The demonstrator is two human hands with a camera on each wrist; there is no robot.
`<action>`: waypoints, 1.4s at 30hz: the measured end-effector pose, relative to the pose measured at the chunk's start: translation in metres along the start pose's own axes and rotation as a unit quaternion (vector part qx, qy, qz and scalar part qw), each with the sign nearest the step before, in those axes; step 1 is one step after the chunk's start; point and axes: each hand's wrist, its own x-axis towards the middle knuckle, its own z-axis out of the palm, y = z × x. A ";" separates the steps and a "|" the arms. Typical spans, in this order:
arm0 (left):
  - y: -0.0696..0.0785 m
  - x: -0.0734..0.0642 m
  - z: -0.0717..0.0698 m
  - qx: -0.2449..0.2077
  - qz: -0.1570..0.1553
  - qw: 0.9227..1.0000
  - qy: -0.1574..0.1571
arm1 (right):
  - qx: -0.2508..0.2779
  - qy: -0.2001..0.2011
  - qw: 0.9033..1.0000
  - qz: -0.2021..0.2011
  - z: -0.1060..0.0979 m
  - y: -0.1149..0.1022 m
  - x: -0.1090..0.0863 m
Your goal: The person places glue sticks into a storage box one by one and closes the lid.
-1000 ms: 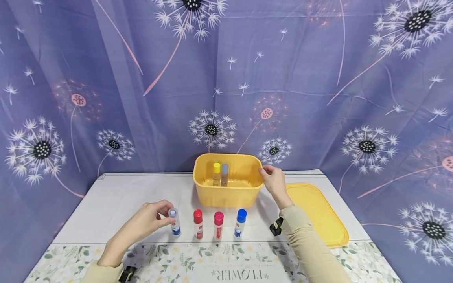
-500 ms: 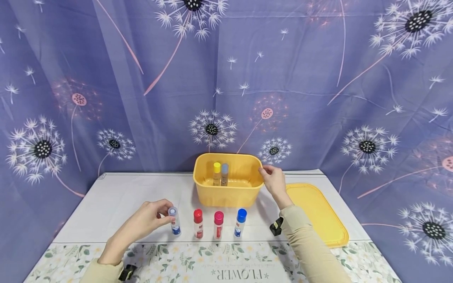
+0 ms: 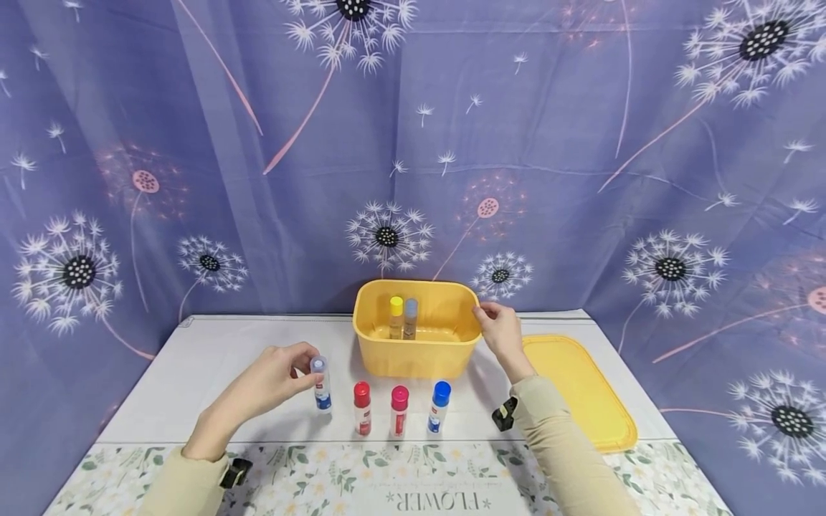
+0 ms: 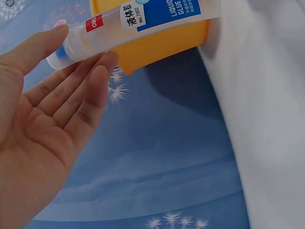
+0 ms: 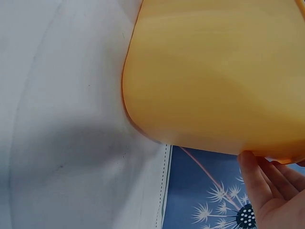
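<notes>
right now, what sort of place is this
Perhaps a craft table: purple dandelion-print fabric hangs behind a white flower-edged tabletop, and one clear cylindrical plastic bottle is labelled liquid glue.

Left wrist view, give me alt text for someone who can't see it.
A left hand pinches the capped end of a clear liquid glue bottle with a blue label. Part of a yellow bin shows behind it, with blue dandelion-print cloth and a white surface.
</notes>
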 end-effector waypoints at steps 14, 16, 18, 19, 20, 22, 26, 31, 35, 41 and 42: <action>0.030 0.048 -0.047 0.030 0.047 0.998 0.032 | 0.002 0.005 1.000 0.003 0.002 0.001 -0.001; 0.035 0.058 -0.051 0.027 0.050 0.998 0.031 | 0.002 0.005 1.000 0.001 0.001 0.001 -0.001; 0.039 0.067 -0.053 0.021 0.049 0.998 0.024 | 0.002 0.007 1.000 0.002 0.001 0.001 -0.001; 0.041 0.072 -0.054 0.017 0.047 0.999 0.021 | 0.003 0.007 1.000 0.003 0.001 0.001 -0.001; 0.042 0.077 -0.055 0.015 0.045 0.999 0.017 | 0.001 0.007 1.000 0.003 0.001 0.001 -0.001; 0.045 0.086 -0.056 0.007 0.040 0.999 0.011 | 0.001 0.007 1.000 0.003 0.001 0.000 -0.001; 0.049 0.103 -0.057 0.006 0.034 0.999 0.005 | 0.006 0.007 1.000 0.001 0.002 -0.001 -0.001; 0.049 0.125 -0.052 0.013 0.022 1.000 -0.014 | 0.003 0.007 1.000 0.002 0.004 0.000 -0.003; 0.050 0.143 -0.047 0.016 0.013 0.999 -0.028 | -0.001 0.012 1.000 -0.001 0.002 0.000 -0.003; 0.046 0.165 -0.039 0.025 -0.001 0.998 -0.052 | -0.002 0.013 1.000 -0.002 0.001 -0.001 -0.002; 0.044 0.167 -0.038 0.024 -0.006 0.998 -0.058 | -0.002 0.012 1.000 -0.001 0.001 -0.001 -0.002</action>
